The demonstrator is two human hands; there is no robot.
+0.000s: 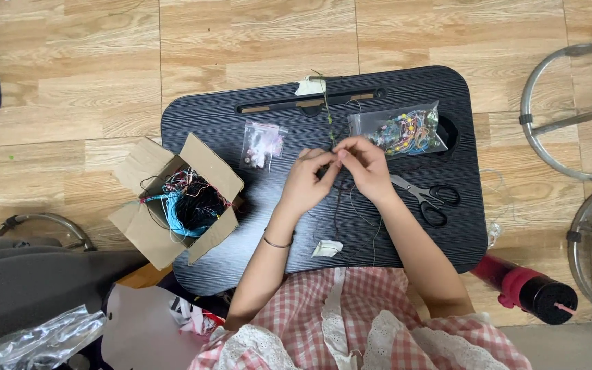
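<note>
Centre of frame: left hand (pixel 304 183) and right hand (pixel 368 166) meet above the black rectangular lap table (pixel 227 123), fingertips pinched together on thin dark cord (pixel 340 199).

The cord runs from a taped anchor at the table's upper slot (pixel 312 87) down to the fingers, then trails loose toward the lower edge.

A short greenish braided section (pixel 327 109) shows just below the tape; the knot under the fingers is too small to make out, probably a fresh one.

Judgement: work is early, since only a short length is braided and long strands hang free.

Right of the hands lie black-handled scissors (pixel 427 196). Upper right of centre: a clear bag of coloured beads (pixel 405 130). Upper left of the hands: a small clear pouch (pixel 262 144). Left edge of the table: an open cardboard box of tangled cords (pixel 185 200).
</note>
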